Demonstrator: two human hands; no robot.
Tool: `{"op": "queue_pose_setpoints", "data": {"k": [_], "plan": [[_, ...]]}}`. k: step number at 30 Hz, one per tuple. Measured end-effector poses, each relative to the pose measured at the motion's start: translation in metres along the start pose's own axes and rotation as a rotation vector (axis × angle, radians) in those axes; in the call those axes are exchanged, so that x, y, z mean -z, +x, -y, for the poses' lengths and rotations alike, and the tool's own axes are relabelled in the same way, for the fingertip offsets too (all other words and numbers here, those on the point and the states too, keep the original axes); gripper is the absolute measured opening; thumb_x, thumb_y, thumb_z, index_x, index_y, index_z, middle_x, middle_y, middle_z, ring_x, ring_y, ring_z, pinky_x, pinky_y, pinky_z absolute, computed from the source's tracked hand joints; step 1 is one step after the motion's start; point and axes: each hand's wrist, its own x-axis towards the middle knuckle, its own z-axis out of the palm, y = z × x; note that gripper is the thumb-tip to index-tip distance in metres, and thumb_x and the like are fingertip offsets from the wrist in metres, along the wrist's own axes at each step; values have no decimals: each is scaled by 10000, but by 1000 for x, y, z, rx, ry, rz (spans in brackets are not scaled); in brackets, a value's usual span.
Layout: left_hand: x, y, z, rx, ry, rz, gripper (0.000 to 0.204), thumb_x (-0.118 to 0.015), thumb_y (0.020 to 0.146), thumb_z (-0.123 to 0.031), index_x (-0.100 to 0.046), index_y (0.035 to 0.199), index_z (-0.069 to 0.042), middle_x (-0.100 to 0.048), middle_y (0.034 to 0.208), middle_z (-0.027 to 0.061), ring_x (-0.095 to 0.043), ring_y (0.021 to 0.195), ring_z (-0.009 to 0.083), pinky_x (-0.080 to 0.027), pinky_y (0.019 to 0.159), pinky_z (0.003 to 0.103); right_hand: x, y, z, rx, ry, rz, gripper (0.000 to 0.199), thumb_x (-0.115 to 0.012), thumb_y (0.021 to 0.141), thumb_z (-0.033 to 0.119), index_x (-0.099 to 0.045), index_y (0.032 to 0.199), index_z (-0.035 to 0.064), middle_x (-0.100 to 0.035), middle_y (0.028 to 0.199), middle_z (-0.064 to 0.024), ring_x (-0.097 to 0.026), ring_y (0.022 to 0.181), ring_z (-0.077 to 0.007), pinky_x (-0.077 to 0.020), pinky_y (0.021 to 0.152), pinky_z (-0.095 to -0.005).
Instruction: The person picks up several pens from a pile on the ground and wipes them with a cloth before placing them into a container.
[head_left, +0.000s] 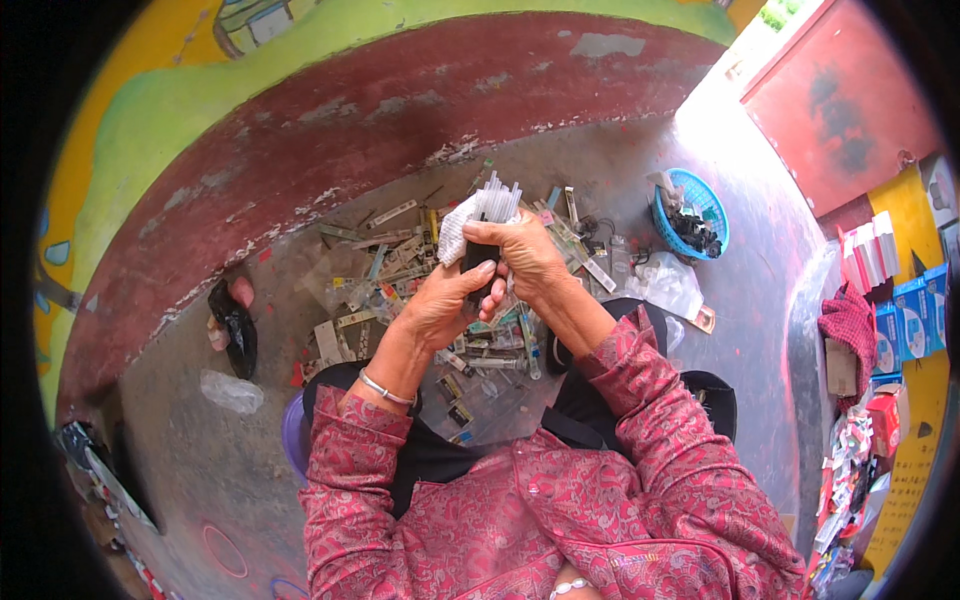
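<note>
In the head view, the right hand (528, 255) is closed around a bundle of clear plastic tubes (497, 202), whose tips fan out above its fingers, with a white cloth (457, 228) bunched just left of the bundle. The left hand (440, 305) comes up just below the bundle, its fingers curled and pinching a dark piece (480, 262) held between the two hands. What that dark piece is cannot be made out, the bundle's lower ends are hidden inside the grip, and the litter of small packets (390, 275) on the floor below the bundle is too small to tell apart.

clear glossy plastic tubes (497, 199), woven blue plastic basket (707, 197), rough matt concrete floor (200, 440)
</note>
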Motion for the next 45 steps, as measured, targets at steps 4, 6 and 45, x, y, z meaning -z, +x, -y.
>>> {"op": "queue_pose_setpoints", "data": {"k": [4,6,45], "plan": [[-6,-5,-1,-22,107,-50,196,-516,878,-215,-498,931,-28,-508,675,24,-483,570,93,-375,465,206,-8,-10,6,18,-7,-54,134,-649,726,63,-570,827,25,-582,655,-64,-476,378,-119,-394,270,-244],[0,-5,5,-43,140,-37,207,-505,885,-233,-499,934,-32,-494,663,15,-465,562,84,-358,461,202,-14,-11,2,123,-20,-84,123,-664,716,59,-582,802,28,-588,656,-57,-457,369,-99,-374,304,-215],[2,-18,-16,51,-29,32,172,-455,904,-189,-485,911,-19,-447,620,1,-369,484,55,-288,397,182,62,26,54,269,-670,-239,392,-444,891,360,-576,1016,12,-592,1016,-135,-580,930,-198,-465,775,-369]]}}
